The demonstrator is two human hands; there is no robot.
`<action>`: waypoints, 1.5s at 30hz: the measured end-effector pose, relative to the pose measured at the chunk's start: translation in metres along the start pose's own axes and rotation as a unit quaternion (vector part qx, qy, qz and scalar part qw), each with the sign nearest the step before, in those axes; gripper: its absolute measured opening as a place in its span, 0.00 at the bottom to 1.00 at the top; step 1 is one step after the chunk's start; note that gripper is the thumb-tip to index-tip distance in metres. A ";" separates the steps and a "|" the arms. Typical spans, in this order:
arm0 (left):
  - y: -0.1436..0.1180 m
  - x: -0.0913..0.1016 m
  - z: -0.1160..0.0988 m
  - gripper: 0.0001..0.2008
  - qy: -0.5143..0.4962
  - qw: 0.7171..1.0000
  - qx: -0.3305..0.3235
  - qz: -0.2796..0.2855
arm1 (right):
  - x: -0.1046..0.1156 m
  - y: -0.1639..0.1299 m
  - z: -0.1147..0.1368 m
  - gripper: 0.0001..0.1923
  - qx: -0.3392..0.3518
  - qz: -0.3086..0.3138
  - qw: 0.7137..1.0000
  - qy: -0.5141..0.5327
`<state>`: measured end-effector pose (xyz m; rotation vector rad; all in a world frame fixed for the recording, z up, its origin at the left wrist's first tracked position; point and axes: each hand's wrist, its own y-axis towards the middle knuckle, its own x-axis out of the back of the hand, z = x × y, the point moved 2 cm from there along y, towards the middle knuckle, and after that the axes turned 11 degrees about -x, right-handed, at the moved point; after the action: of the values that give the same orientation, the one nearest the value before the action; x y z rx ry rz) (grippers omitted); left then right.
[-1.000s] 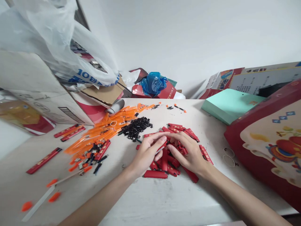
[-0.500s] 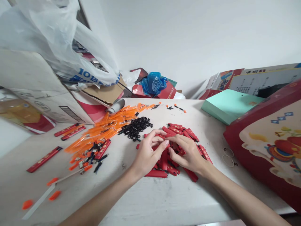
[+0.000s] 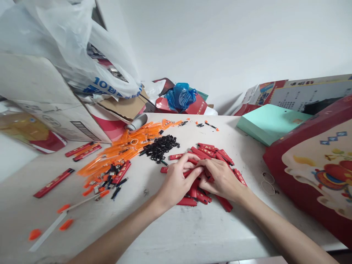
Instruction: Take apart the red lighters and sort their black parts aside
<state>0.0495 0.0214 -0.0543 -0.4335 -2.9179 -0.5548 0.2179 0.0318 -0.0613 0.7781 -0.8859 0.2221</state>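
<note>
A heap of slim red casings with gold lettering (image 3: 225,157) lies under and around both hands. My left hand (image 3: 178,181) is closed, thumb and fingers pinching a red casing (image 3: 189,173) just above the heap. From the other side my right hand (image 3: 218,176) has its fingertips closed on the same casing, close to the left thumb. The fingers cover most of the held casing. Beyond my left hand sits a pile of small black parts (image 3: 161,146). Flat orange strips (image 3: 143,132) spread out to its left.
Metal and orange bits (image 3: 103,181), a single red casing (image 3: 54,182) and a white strip (image 3: 48,231) lie at left. A carton (image 3: 55,99) with a plastic bag (image 3: 110,69) stands behind them. At right are a mint-green box (image 3: 271,123), a large red printed board (image 3: 310,172) and pale rings (image 3: 267,183).
My hands have drawn closer together, and the right fingertips now meet the left thumb over the red casing. The whole view has shifted slightly.
</note>
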 end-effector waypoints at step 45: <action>-0.002 -0.005 0.003 0.17 0.120 0.987 0.051 0.089 | -0.011 -0.009 0.015 0.07 -0.134 0.169 0.976 0.038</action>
<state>0.0538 0.0195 -0.0585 -0.5650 -2.6310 -0.4007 0.2062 0.0167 -0.0684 0.3624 -0.9493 0.4207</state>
